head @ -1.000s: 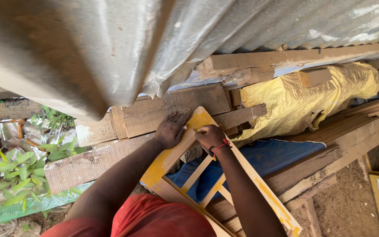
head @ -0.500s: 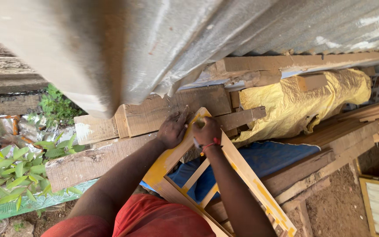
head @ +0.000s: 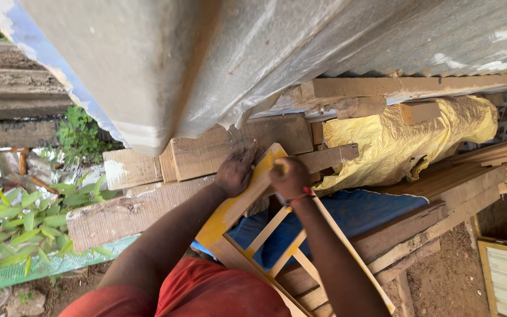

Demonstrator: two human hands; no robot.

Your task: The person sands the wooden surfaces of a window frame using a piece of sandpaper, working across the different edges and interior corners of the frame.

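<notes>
The left hand (head: pixel 235 171) lies flat, fingers spread, on the yellow wooden frame (head: pixel 239 202). The right hand (head: pixel 289 176) is clenched around the frame's top; a yellow plastic bundle (head: pixel 406 141) sits beside it.

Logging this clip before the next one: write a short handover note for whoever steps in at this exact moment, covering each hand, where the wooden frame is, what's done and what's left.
Left hand: flat, palm down on the yellow-painted rail of the wooden frame, steadying it.
Right hand: closed in a fist at the frame's top corner; whatever it holds is too hidden to tell.
Frame: leans tilted against stacked planks, under the corrugated metal sheet, with a blue sheet behind it and a yellow plastic-wrapped bundle to the right.
Done: one rail shows yellow paint; the other bars are bare wood.
Left: work at the top corner looks unfinished; check it before letting go.
</notes>
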